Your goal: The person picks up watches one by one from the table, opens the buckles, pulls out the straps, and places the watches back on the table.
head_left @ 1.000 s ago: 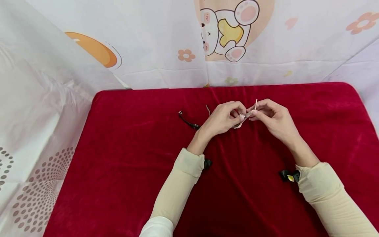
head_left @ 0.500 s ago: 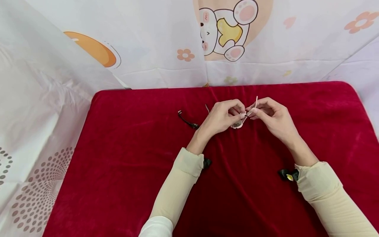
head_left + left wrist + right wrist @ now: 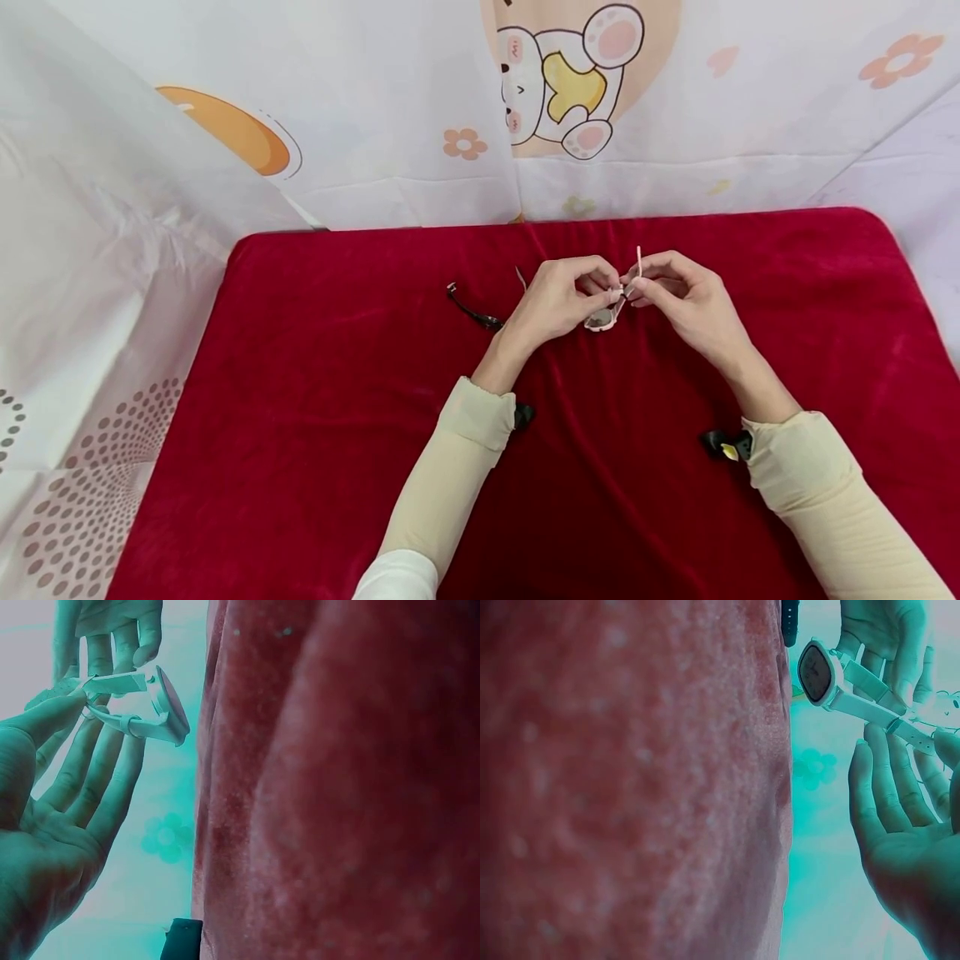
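Both hands hold a pale wristwatch [image 3: 600,320] above the red cloth. Its dark face [image 3: 815,673] hangs below the fingers in the head view, with the strap looped into a closed band. My left hand [image 3: 558,296] pinches the strap near where its ends meet. From the other side, my right hand [image 3: 693,304] pinches the strap's end between thumb and fingers; a thin tip [image 3: 639,260] sticks up beside it. In the right wrist view, a small keeper loop [image 3: 893,725] sits round the band. Fingers partly hide the buckle.
A black wristwatch [image 3: 474,313] lies on the red cloth [image 3: 337,375] left of my left hand, partly covered by it. A thin grey strap end [image 3: 521,277] shows behind that hand. A printed white curtain [image 3: 390,100] hangs beyond the table's back edge.
Both hands keep their hold on the pale wristwatch. Its face has come more into view below the left fingers, and the strap tip has shifted slightly left with the view.
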`<state>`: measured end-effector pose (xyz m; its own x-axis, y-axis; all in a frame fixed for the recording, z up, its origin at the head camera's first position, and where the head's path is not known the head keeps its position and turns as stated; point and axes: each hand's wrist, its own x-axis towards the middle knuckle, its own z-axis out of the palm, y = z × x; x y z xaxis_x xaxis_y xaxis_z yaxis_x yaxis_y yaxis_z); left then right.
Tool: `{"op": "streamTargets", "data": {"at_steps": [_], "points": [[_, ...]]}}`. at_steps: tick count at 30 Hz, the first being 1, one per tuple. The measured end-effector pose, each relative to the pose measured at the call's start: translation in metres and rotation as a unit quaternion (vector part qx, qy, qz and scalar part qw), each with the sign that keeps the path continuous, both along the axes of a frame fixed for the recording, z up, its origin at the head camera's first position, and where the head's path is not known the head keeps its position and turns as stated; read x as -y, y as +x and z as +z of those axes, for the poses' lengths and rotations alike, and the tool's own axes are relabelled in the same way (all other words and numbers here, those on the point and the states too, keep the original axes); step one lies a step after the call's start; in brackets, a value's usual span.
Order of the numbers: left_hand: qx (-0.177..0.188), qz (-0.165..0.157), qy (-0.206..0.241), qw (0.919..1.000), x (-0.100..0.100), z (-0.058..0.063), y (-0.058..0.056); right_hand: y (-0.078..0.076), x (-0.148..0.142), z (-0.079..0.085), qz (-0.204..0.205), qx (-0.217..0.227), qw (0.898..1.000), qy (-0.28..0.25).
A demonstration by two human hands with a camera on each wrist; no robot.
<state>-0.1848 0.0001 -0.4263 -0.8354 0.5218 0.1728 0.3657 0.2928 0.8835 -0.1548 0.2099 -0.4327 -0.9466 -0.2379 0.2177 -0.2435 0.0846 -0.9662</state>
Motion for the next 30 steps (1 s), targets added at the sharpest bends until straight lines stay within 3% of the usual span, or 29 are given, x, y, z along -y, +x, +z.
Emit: {"op": "streamTargets", "data": {"at_steps": [18,30], "points": [[0.007,0.014,0.015,0.9998,0.0021,-0.0032,-0.0014,-0.0009,-0.0014,-0.0048,0.021,0.017,1.000,-0.011],[0.006,0.019,0.018,0.9996,0.0023,-0.0035,-0.0020,-0.0016,-0.0005,-0.0053,0.006,0.024,0.999,0.030]]}}
